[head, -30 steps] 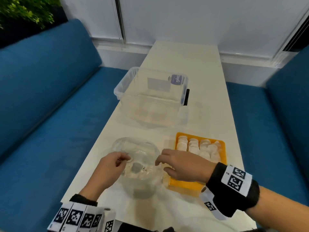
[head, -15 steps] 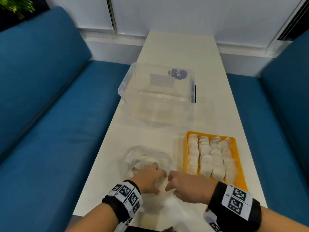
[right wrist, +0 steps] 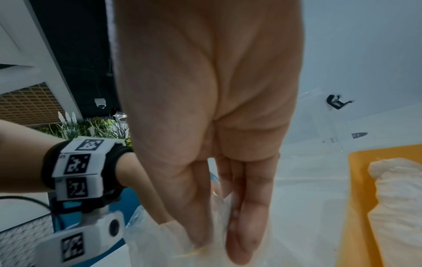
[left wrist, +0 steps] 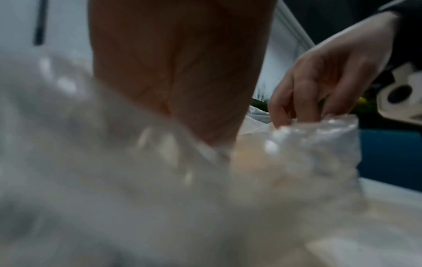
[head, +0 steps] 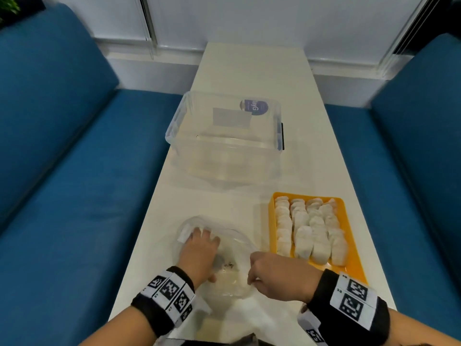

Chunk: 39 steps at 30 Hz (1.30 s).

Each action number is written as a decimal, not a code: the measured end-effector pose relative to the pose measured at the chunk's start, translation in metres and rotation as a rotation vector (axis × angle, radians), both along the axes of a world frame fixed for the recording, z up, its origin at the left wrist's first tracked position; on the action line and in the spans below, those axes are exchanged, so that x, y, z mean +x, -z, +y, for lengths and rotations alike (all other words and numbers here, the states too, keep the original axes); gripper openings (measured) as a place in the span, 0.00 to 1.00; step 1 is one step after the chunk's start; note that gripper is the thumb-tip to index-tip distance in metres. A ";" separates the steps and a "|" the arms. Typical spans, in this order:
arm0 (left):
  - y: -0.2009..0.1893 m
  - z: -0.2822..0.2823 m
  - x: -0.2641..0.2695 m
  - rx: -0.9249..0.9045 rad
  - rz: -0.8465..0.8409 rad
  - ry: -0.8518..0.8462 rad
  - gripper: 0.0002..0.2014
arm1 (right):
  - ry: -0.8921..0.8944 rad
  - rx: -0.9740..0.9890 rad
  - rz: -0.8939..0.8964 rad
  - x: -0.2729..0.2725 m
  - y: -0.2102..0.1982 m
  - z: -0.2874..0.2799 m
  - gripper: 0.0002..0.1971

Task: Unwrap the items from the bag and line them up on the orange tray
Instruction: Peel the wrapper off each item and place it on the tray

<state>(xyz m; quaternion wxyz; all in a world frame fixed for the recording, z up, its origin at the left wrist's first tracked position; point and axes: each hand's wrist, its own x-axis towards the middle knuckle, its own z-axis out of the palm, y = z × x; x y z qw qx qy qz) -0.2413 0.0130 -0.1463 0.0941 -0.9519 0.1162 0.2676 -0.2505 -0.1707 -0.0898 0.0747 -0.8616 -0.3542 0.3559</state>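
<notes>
A clear plastic bag (head: 234, 278) lies on the table's near end, left of the orange tray (head: 354, 268). My left hand (head: 199, 245) is pushed into the bag's mouth, its fingertips at a white wrapped item (head: 184, 236) on the bag's far left. The plastic blurs its fingers in the left wrist view, so its grip is unclear. My right hand (head: 252, 279) pinches the bag's near right rim (left wrist: 319, 126) between thumb and fingers (right wrist: 239, 240). Several white unwrapped items (head: 306, 228) stand in rows on the tray.
A large clear storage box (head: 224, 136) stands mid-table behind the bag. The narrow white table (head: 254, 71) runs away from me between two blue sofas (head: 62, 171) (head: 411, 146). The tray's near rim (right wrist: 356, 207) is close beside my right hand.
My left hand has gone from the bag's rim deep into the bag. My right hand left the tray's edge and now pinches the bag's near rim.
</notes>
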 end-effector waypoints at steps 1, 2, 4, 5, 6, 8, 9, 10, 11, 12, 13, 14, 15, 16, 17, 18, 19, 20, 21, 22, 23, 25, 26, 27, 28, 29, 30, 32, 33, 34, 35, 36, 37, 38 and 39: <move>-0.001 0.002 0.001 0.053 0.006 0.030 0.39 | -0.004 0.000 -0.007 0.000 0.000 0.001 0.17; -0.002 0.002 0.003 0.083 0.016 0.052 0.36 | -0.004 -0.003 -0.010 0.000 0.001 0.002 0.17; -0.005 0.000 0.003 0.123 0.034 0.095 0.32 | 0.005 -0.023 -0.011 0.000 0.002 0.004 0.17; -0.005 0.000 0.003 0.147 0.032 0.112 0.32 | 0.008 -0.034 -0.013 0.000 0.002 0.005 0.16; -0.005 0.000 0.004 0.168 0.031 0.126 0.32 | 0.011 -0.041 -0.017 0.000 0.003 0.005 0.16; -0.007 0.004 0.004 0.196 0.036 0.130 0.33 | 0.021 -0.045 -0.023 0.000 0.003 0.005 0.16; -0.008 0.007 0.004 0.206 0.044 0.124 0.33 | 0.027 -0.039 -0.026 0.000 0.002 0.005 0.16; -0.008 0.009 0.004 0.220 0.045 0.133 0.30 | 0.032 -0.031 -0.031 0.000 0.002 0.005 0.16; -0.009 0.012 0.003 0.238 0.036 0.158 0.27 | 0.035 -0.024 -0.036 0.001 0.001 0.004 0.16; -0.010 0.014 0.003 0.257 0.026 0.187 0.24 | 0.038 -0.018 -0.039 0.001 0.001 0.005 0.16; -0.012 0.015 0.003 0.271 0.029 0.209 0.22 | 0.042 -0.014 -0.042 0.001 0.000 0.005 0.16; -0.013 0.017 0.004 0.270 0.035 0.219 0.21 | 0.045 -0.015 -0.045 0.001 0.000 0.006 0.16; -0.014 0.018 0.004 0.255 0.043 0.216 0.21 | 0.046 -0.017 -0.047 0.000 0.000 0.007 0.16; -0.014 0.019 0.005 0.232 0.053 0.207 0.21 | 0.047 -0.016 -0.048 0.000 -0.001 0.008 0.16; -0.015 0.020 0.005 0.205 0.063 0.194 0.21 | 0.047 -0.014 -0.048 0.000 0.000 0.008 0.16; -0.016 0.020 0.005 0.184 0.072 0.183 0.22 | 0.050 -0.008 -0.048 0.000 0.000 0.009 0.16; -0.017 0.021 0.005 0.174 0.079 0.177 0.22 | 0.054 -0.003 -0.048 -0.001 0.000 0.009 0.16; -0.016 0.022 0.004 0.172 0.085 0.180 0.22 | 0.057 -0.002 -0.045 -0.001 0.000 0.009 0.16; -0.016 0.023 0.003 0.180 0.089 0.191 0.23 | 0.057 -0.001 -0.046 -0.001 0.000 0.010 0.16; -0.016 0.024 0.002 0.196 0.094 0.205 0.23 | 0.055 0.002 -0.047 -0.001 0.000 0.010 0.16; -0.018 0.024 0.001 0.215 0.107 0.206 0.24 | 0.051 0.005 -0.051 -0.002 0.000 0.011 0.16; -0.018 0.025 0.000 0.213 0.147 0.157 0.25 | 0.047 0.006 -0.060 -0.003 -0.001 0.014 0.16; -0.019 0.025 0.000 0.197 0.175 0.127 0.25 | 0.046 0.003 -0.064 -0.004 -0.001 0.015 0.16; -0.020 0.026 0.001 0.183 0.207 0.103 0.24 | 0.044 -0.001 -0.071 -0.004 -0.002 0.016 0.16; -0.020 0.026 0.002 0.165 0.235 0.089 0.24 | 0.041 -0.001 -0.079 -0.005 -0.002 0.016 0.16; -0.019 0.027 0.003 0.147 0.251 0.078 0.24 | 0.039 0.000 -0.085 -0.005 -0.002 0.016 0.16; -0.018 0.029 0.005 0.124 0.258 0.071 0.23 | 0.040 0.001 -0.089 -0.004 -0.002 0.016 0.16; -0.017 0.032 0.008 0.065 0.259 0.060 0.22 | 0.049 -0.003 -0.096 -0.003 -0.002 0.015 0.16; -0.017 0.035 0.009 0.036 0.262 0.049 0.21 | 0.054 -0.004 -0.101 -0.003 -0.001 0.015 0.17; -0.017 0.038 0.010 -0.001 0.268 0.037 0.20 | 0.060 -0.006 -0.104 -0.003 -0.001 0.014 0.17; -0.017 0.040 0.012 -0.048 0.277 0.023 0.19 | 0.069 -0.006 -0.103 -0.003 0.000 0.014 0.17; -0.017 0.041 0.014 -0.105 0.287 0.013 0.17 | 0.079 -0.005 -0.099 -0.003 0.000 0.014 0.16; -0.018 0.040 0.016 -0.157 0.298 0.000 0.16 | 0.087 -0.006 -0.093 -0.003 0.001 0.014 0.16; -0.020 0.038 0.018 -0.192 0.310 -0.012 0.16 | 0.092 -0.005 -0.086 -0.002 0.002 0.014 0.16; -0.020 0.036 0.020 -0.221 0.312 -0.034 0.16 | 0.096 -0.004 -0.080 -0.002 0.003 0.014 0.16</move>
